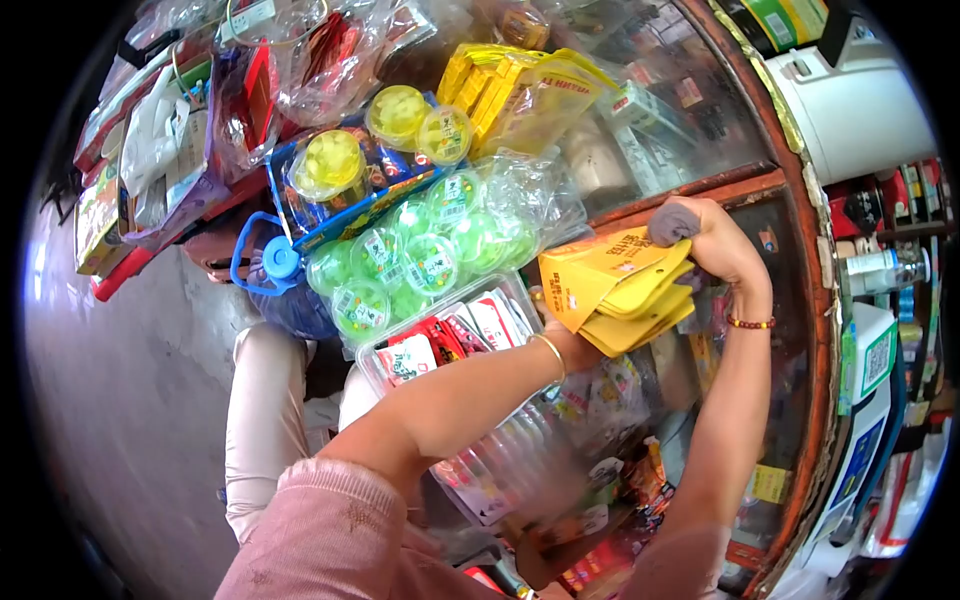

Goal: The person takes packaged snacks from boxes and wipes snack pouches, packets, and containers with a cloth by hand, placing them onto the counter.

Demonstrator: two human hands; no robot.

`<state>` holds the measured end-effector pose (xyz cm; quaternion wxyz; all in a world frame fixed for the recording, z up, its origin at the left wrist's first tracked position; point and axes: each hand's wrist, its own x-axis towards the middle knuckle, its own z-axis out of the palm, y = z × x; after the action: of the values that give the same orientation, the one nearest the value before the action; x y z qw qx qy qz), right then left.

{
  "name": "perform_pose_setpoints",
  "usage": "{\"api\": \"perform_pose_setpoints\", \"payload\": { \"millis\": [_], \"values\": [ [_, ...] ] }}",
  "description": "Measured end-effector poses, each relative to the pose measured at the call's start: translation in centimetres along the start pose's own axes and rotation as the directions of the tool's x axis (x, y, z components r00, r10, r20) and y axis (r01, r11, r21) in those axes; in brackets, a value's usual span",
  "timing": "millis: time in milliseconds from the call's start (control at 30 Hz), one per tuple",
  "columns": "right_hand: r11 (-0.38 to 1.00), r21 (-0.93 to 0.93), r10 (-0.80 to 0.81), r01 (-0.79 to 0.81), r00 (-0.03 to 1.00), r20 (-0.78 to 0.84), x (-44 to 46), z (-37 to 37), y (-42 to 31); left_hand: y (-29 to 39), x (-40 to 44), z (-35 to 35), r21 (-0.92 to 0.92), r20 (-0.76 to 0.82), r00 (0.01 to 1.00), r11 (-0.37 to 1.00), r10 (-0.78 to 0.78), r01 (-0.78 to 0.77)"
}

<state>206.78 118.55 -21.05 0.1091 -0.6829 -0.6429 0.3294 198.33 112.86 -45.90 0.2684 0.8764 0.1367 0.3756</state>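
Head view. Left hand (575,345), gold bangle at wrist: grasping a fan of yellow packets (610,275) along their lower left edge, over the glass-topped desk (735,130). Right hand (722,245), beaded bracelet at wrist: fingers curled round a grey-purple roll (673,224), possibly cloth, against the packets' upper right end; whether it also pinches the packets cannot be told. Beside the left hand: clear tub (368,366) of red and white packets. Beyond the tub: green cups (432,262) in clear plastic; blue box (350,222) bearing yellow cups (332,160).
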Motion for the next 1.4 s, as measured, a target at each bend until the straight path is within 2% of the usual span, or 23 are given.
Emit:
{"api": "perform_pose_setpoints", "payload": {
  "millis": [33, 100, 133, 233, 300, 367, 433, 467, 500, 567, 600, 633, 700, 733, 800, 900, 967, 1000, 1133, 1200, 1300, 1333, 1400],
  "values": [
    [1.000, -0.003, 0.000, 0.001, 1.000, 0.012, 0.3, 0.2, 0.0, 0.1, 0.1, -0.1, 0.027, -0.025, 0.999, 0.999, 0.033, -0.032],
    [0.997, -0.077, -0.020, 0.023, 0.999, 0.044, 1.1, 0.9, 0.3, 0.5, 0.3, -0.4, -0.095, 0.134, 0.987, 0.990, -0.092, 0.105],
    [0.998, -0.055, -0.020, 0.025, 0.995, 0.098, 1.8, 0.7, 0.8, 0.7, 0.5, -1.1, 0.073, 0.199, 0.973, 0.991, -0.120, 0.108],
    [0.998, 0.003, 0.064, -0.064, 0.993, 0.098, 2.3, 0.7, 0.7, 1.0, 0.6, -1.0, 0.094, 0.298, 0.919, 0.966, -0.258, 0.240],
    [0.998, -0.015, 0.058, -0.057, 0.993, 0.106, 2.2, 1.2, 0.9, 1.2, 0.5, -1.8, 0.115, 0.326, 0.919, 0.974, -0.220, 0.193],
    [0.999, 0.016, 0.033, -0.033, 0.999, -0.031, 2.3, 2.6, 1.2, 1.2, 0.5, -1.6, 0.130, 0.355, 0.917, 0.981, -0.181, 0.144],
    [0.997, 0.065, 0.049, -0.047, 0.998, -0.026, 2.7, 2.7, 2.4, 0.3, 0.2, 0.0, 0.110, 0.232, 0.958, 0.983, -0.170, 0.147],
    [0.996, 0.053, 0.070, -0.069, 0.997, -0.023, 2.9, 2.7, 2.5, -0.1, -0.1, 0.4, 0.166, 0.128, 0.989, 0.985, -0.073, 0.051],
    [0.995, 0.043, 0.088, -0.087, 0.996, -0.020, 3.1, 2.7, 2.5, -0.1, 0.1, -0.4, 0.169, 0.129, 0.989, 0.984, -0.073, 0.051],
    [0.995, 0.061, 0.080, -0.075, 0.994, -0.073, 2.5, 2.6, 0.5, 0.4, 1.0, -3.5, 0.074, -0.038, 0.999, 0.997, -0.030, 0.033],
    [0.995, 0.074, 0.076, -0.067, 0.990, -0.122, 1.9, 2.5, -0.4, 0.6, 1.5, -4.8, 0.335, -0.074, 0.994, 0.941, 0.085, -0.056],
    [0.995, 0.072, 0.080, -0.071, 0.989, -0.127, 1.2, 2.0, -0.6, 0.0, 1.7, -4.8, 0.332, -0.075, 0.993, 0.941, 0.091, -0.061],
    [0.994, -0.036, -0.105, 0.099, 0.944, -0.311, -0.4, 0.9, -0.7, -2.4, 1.9, -3.2, -0.004, 0.243, 0.941, 0.969, -0.238, 0.246],
    [0.999, -0.010, -0.048, 0.048, 0.908, -0.416, -1.3, 0.8, -1.1, -3.8, 1.8, -1.9, -0.126, 0.431, 0.837, 0.896, -0.337, 0.426],
    [0.998, 0.057, -0.005, 0.039, 0.864, -0.504, -3.0, 0.8, -1.5, -7.5, 1.7, 1.9, -0.135, 0.474, 0.816, 0.889, -0.329, 0.437],
    [0.992, 0.123, 0.043, 0.038, 0.802, -0.595, -5.0, 0.7, -0.6, -8.6, 3.3, 0.6, -0.175, 0.538, 0.781, 0.864, -0.317, 0.472],
    [0.972, 0.203, 0.051, 0.119, 0.734, -0.677, -6.2, 1.0, -0.7, -9.0, 4.5, -0.2, -0.199, 0.554, 0.776, 0.856, -0.303, 0.476],
    [0.969, 0.211, 0.045, 0.129, 0.748, -0.662, -6.9, 0.9, -0.8, -9.1, 4.8, -0.6, -0.198, 0.563, 0.771, 0.857, -0.297, 0.475],
    [0.964, 0.240, 0.089, 0.116, 0.711, -0.698, -8.8, 0.8, -0.6, -8.6, 5.4, -2.2, -0.103, 0.579, 0.760, 0.899, -0.294, 0.426],
    [0.960, 0.201, 0.007, 0.197, 0.697, -0.717, -9.4, 0.9, -0.1, -7.8, 5.1, -3.4, 0.013, 0.582, 0.749, 0.925, -0.316, 0.380],
    [0.922, 0.326, 0.102, 0.209, 0.682, -0.724, -10.3, 1.0, 0.3, -6.1, 5.0, -4.8, 0.272, 0.567, 0.772, 0.950, -0.286, 0.152],
    [0.919, 0.335, 0.110, 0.209, 0.679, -0.726, -10.5, 1.1, 0.4, -6.0, 4.9, -4.7, 0.354, 0.559, 0.803, 0.935, -0.209, -0.003],
    [0.922, 0.316, 0.104, 0.225, 0.643, -0.759, -10.7, 1.3, 0.5, -6.5, 4.5, -3.7, 0.364, 0.562, 0.814, 0.928, -0.150, -0.081]
  ]
}}
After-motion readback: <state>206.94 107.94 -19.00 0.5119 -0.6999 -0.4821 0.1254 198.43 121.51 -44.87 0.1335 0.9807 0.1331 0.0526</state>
